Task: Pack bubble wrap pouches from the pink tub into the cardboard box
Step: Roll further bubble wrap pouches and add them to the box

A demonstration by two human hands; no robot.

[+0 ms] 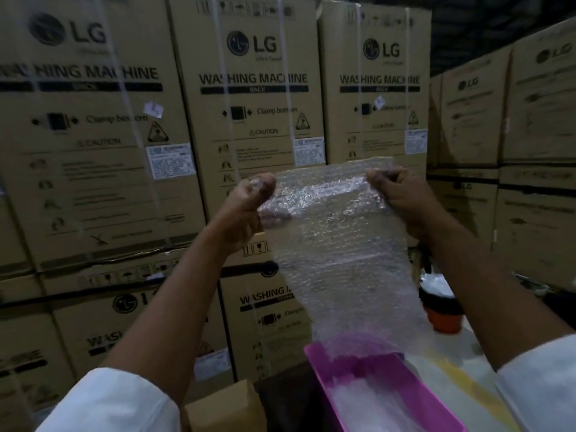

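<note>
Pouch held up above pink tub, hanging down | left hand pinches its top left corner | right hand pinches its top right corner | cardboard box low left of tub, seemingly open | stacked cartons behind

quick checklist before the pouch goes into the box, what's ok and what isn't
1. Left hand pinches the pouch top corner: ok.
2. Right hand pinches the other top corner: ok.
3. Pouch lifted out of the pink tub: cannot tell, its bottom edge blurs into the tub.
4. Pouch hangs flat, not bunched: ok.
5. Cardboard box open and ready: cannot tell, only a corner shows.
</note>
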